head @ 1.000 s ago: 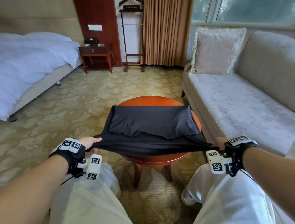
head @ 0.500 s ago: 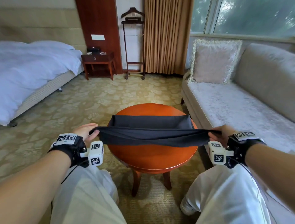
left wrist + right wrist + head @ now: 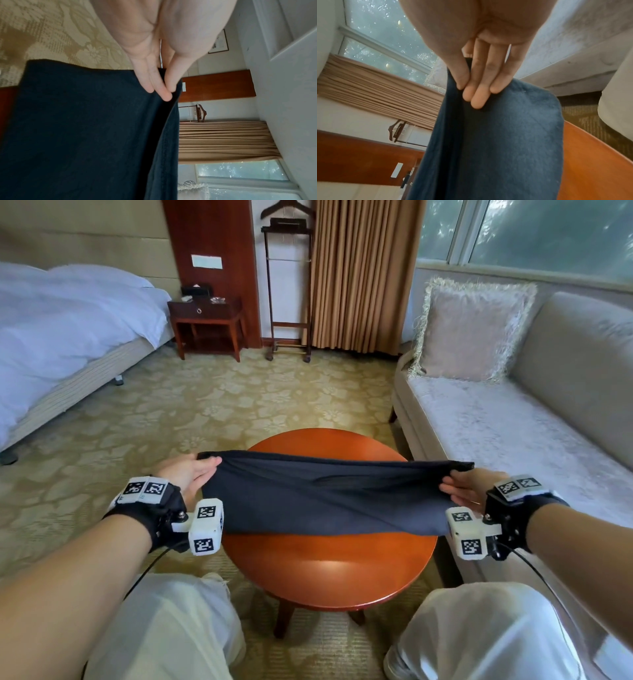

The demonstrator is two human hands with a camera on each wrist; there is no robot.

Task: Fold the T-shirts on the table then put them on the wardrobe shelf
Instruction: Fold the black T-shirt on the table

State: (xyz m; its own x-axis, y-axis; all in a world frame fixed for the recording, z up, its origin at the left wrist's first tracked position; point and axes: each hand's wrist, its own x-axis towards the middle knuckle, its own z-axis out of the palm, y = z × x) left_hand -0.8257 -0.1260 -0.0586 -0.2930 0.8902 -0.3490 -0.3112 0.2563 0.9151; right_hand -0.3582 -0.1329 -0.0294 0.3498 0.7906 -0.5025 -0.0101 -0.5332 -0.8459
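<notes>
The dark T-shirt point(image 3: 325, 498) is pinched at each end by the left hand point(image 3: 186, 474) and right hand point(image 3: 471, 486), mid-fold above the bench point(image 3: 329, 570); it is probably to be laid flat next.

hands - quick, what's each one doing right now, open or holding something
Left hand: pinching the left end of the dark T-shirt between thumb and fingers.
Right hand: pinching the T-shirt's right end the same way.

The dark navy cotton T-shirt point(image 3: 325, 498), folded into a wide band, hung stretched taut over the round reddish wooden counter point(image 3: 329, 570), its lower fold resting there.
</notes>
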